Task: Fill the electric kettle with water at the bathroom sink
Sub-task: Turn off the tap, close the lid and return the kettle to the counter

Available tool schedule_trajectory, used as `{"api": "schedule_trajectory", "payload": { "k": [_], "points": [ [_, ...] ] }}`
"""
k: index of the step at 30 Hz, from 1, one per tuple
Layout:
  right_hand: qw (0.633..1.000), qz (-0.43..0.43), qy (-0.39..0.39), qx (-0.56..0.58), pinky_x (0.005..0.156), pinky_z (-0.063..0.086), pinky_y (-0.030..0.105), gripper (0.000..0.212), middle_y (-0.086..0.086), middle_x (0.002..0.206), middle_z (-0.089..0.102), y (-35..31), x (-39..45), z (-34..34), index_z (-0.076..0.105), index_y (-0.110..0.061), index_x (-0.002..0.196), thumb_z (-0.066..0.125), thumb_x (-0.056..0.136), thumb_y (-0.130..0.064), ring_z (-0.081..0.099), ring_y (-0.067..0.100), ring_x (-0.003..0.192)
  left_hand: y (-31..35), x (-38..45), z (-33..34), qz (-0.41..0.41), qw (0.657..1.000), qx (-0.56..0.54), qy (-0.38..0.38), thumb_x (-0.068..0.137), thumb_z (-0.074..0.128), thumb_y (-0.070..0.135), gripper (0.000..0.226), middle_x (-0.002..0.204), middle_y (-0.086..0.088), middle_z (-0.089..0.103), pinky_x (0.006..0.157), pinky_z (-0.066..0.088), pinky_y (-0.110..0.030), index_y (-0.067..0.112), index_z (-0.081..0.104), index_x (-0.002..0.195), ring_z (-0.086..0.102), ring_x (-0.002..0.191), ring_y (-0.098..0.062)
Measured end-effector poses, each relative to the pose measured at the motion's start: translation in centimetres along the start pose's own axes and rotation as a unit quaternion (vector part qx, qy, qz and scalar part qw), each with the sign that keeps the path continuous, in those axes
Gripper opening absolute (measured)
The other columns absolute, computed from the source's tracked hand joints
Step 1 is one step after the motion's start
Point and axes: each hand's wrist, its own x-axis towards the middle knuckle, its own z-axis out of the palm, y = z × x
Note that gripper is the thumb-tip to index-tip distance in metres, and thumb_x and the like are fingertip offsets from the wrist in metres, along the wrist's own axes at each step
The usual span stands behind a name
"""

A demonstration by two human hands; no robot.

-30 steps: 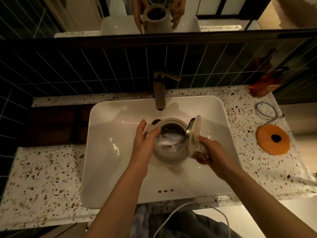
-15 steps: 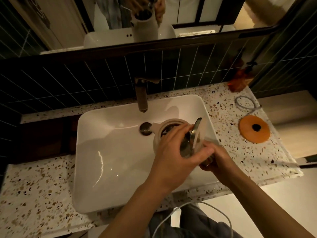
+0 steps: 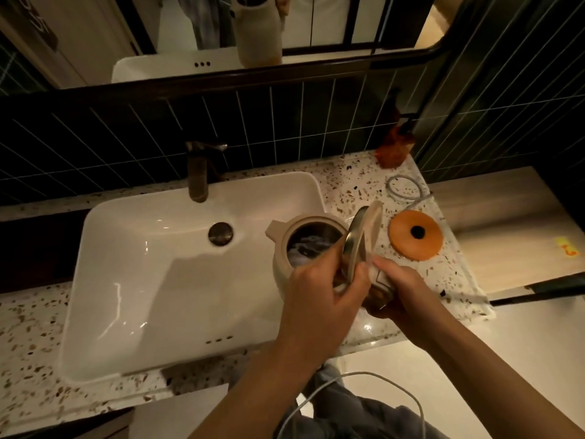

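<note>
Kettle [image 3: 286, 264] now sits at the sink's [image 3: 126, 280] right edge; a second ago we held it under the tap [image 3: 198, 172]. Speckled worktop [image 3: 31, 327] carries an orange disc [image 3: 415, 234] and coiled cable [image 3: 405, 189]; dark tiles and mirror behind. Left hand [image 3: 319, 289] fingers pinch the raised lid [image 3: 359, 242]; right hand [image 3: 402, 289] fingers wrap the handle.

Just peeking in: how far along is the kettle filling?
Water already shows inside the kettle, held away from the tap. In hand: the right hand grips its handle while the left hand touches the open lid. Left: shutting it, reaching the orange base.
</note>
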Motion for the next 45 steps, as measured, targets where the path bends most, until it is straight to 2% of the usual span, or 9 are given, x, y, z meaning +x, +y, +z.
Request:
{"api": "schedule_trajectory", "payload": {
  "k": [5, 14, 19, 24, 28, 32, 35, 39, 45],
  "points": [
    [1.0, 0.008, -0.003, -0.019, 0.06, 0.041, 0.032, 0.055, 0.017, 0.072, 0.059, -0.3, -0.3, -3.8, 0.065, 0.005, 0.093, 0.06, 0.085, -0.049, 0.056, 0.02, 0.062, 0.8, -0.3, 4.2, -0.008, 0.999, -0.009, 0.04, 0.089, 0.051, 0.042, 0.032, 0.087, 0.001, 0.074, 0.074, 0.061, -0.033, 0.018, 0.066, 0.103, 0.072, 0.081, -0.008],
    [0.998, 0.007, -0.016, -0.052, 0.078, 0.046, 0.044, 0.057, 0.037, 0.092, 0.06, -0.1, 0.0, -6.4, 0.063, 0.009, 0.103, 0.059, 0.088, -0.046, 0.063, 0.03, 0.079, 1.0, -0.5, 7.1, 0.002, 0.998, 0.047, 0.051, 0.091, 0.053, 0.037, 0.026, 0.083, 0.004, 0.072, 0.068, 0.061, -0.029, 0.017, 0.067, 0.102, 0.07, 0.076, -0.005],
    [0.995, 0.016, -0.017, -0.094, 0.093, 0.051, 0.056, 0.046, 0.02, 0.105, 0.072, -0.3, 0.3, -7.2, 0.076, -0.014, 0.098, 0.051, 0.09, -0.052, 0.067, 0.035, 0.102, 0.8, -0.2, 6.7, 0.021, 0.995, 0.089, 0.032, 0.089, 0.063, 0.032, 0.027, 0.09, 0.013, 0.068, 0.071, 0.061, -0.028, 0.024, 0.063, 0.114, 0.069, 0.082, -0.002],
    [0.989, -0.014, -0.026, -0.145, 0.093, 0.049, 0.048, 0.066, 0.015, 0.094, 0.075, 0.1, 0.5, -7.6, 0.075, -0.011, 0.096, 0.041, 0.089, -0.067, 0.069, 0.03, 0.092, 1.0, 0.3, 6.4, 0.062, 0.994, 0.089, 0.034, 0.082, 0.067, 0.043, 0.053, 0.109, 0.009, 0.07, 0.078, 0.06, -0.028, 0.023, 0.057, 0.13, 0.066, 0.098, -0.003],
    [0.988, -0.063, 0.012, -0.14, 0.08, 0.046, 0.036, 0.095, 0.029, 0.079, 0.067, 1.1, 0.5, -7.8, 0.064, 0.013, 0.082, 0.047, 0.071, -0.08, 0.066, 0.033, 0.075, 0.2, 0.7, 5.6, 0.055, 0.991, 0.067, 0.106, 0.082, 0.065, 0.041, 0.041, 0.102, 0.012, 0.067, 0.071, 0.059, -0.019, 0.027, 0.06, 0.12, 0.066, 0.09, -0.001],
    [0.989, -0.071, 0.061, -0.118, 0.084, 0.044, 0.038, 0.102, 0.026, 0.072, 0.069, 1.6, 0.8, -8.2, 0.065, 0.009, 0.07, 0.052, 0.052, -0.091, 0.065, 0.038, 0.074, -1.2, 1.2, 4.4, 0.059, 0.977, 0.135, 0.154, 0.08, 0.066, 0.039, 0.044, 0.119, 0.008, 0.056, 0.091, 0.044, -0.009, 0.026, 0.059, 0.122, 0.051, 0.111, -0.002],
    [0.985, -0.102, 0.071, -0.118, 0.076, 0.042, 0.037, 0.11, 0.037, 0.072, 0.06, 2.0, 1.1, -8.1, 0.059, 0.018, 0.072, 0.051, 0.054, -0.09, 0.057, 0.04, 0.064, -2.2, 1.8, 4.2, 0.076, 0.974, 0.16, 0.141, 0.082, 0.062, 0.034, 0.045, 0.131, 0.008, 0.051, 0.105, 0.039, -0.025, 0.019, 0.058, 0.125, 0.042, 0.126, -0.007],
    [0.983, -0.134, 0.082, -0.092, 0.07, 0.038, 0.039, 0.105, 0.043, 0.064, 0.049, 2.4, 1.4, -7.9, 0.051, 0.02, 0.064, 0.057, 0.06, -0.084, 0.048, 0.035, 0.058, -3.1, 2.0, 4.0, 0.029, 0.992, 0.082, 0.093, 0.085, 0.055, 0.036, 0.053, 0.149, 0.01, 0.038, 0.111, 0.038, -0.044, 0.031, 0.044, 0.137, 0.032, 0.14, -0.012],
    [0.983, -0.138, 0.081, -0.091, 0.072, 0.041, 0.045, 0.106, 0.046, 0.064, 0.051, 2.6, 1.6, -7.9, 0.054, 0.021, 0.064, 0.058, 0.06, -0.084, 0.05, 0.054, 0.058, -3.9, 2.2, 3.0, -0.044, 0.998, 0.012, 0.053, 0.078, 0.061, 0.047, 0.079, 0.158, 0.021, 0.017, 0.111, 0.025, -0.014, 0.038, 0.024, 0.148, 0.017, 0.143, 0.006]
  ]
}}
